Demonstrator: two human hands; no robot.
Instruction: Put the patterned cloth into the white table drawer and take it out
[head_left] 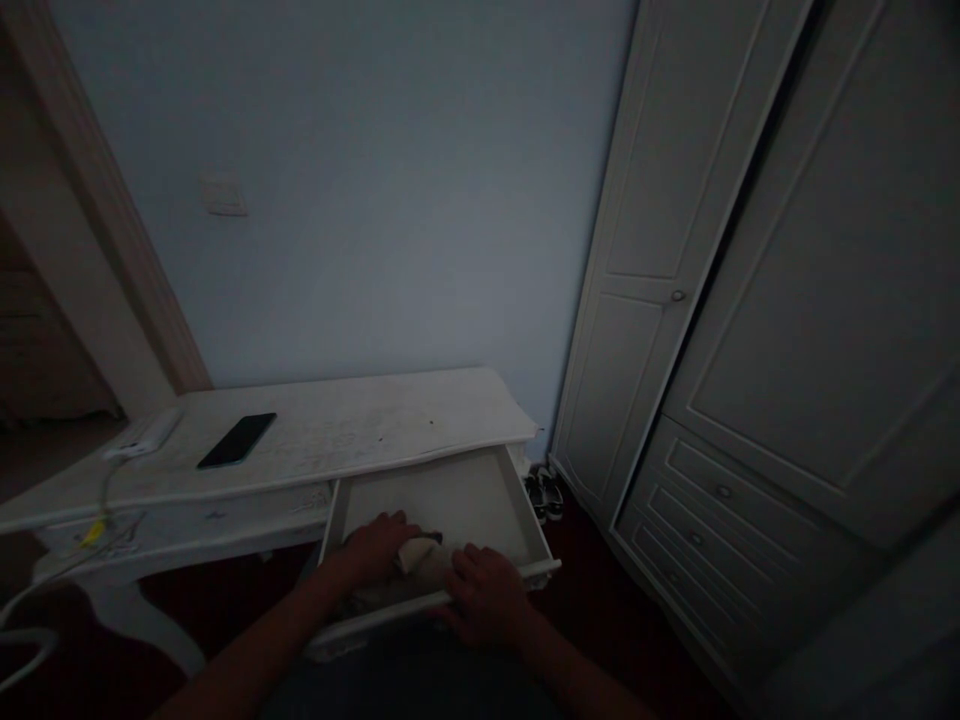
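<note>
A white drawer (450, 495) is pulled out of the white desk (360, 410), low in the head view. Inside it, my left hand (379, 548) reaches down with curled fingers beside a crumpled beige item (420, 554), perhaps cloth or paper. Whatever lies under those fingers is hidden by the hand and the dim light. My right hand (484, 595) is closed over the drawer's front edge, its fingers on the inner side and the thumb outside. The back part of the drawer shows a bare pale bottom.
A dark phone (238, 441) and a white power strip (144, 434) with a cable lie on the desk's left part. A white wardrobe (637, 330) stands close on the right. Dark shoes (544, 494) sit on the floor between desk and wardrobe.
</note>
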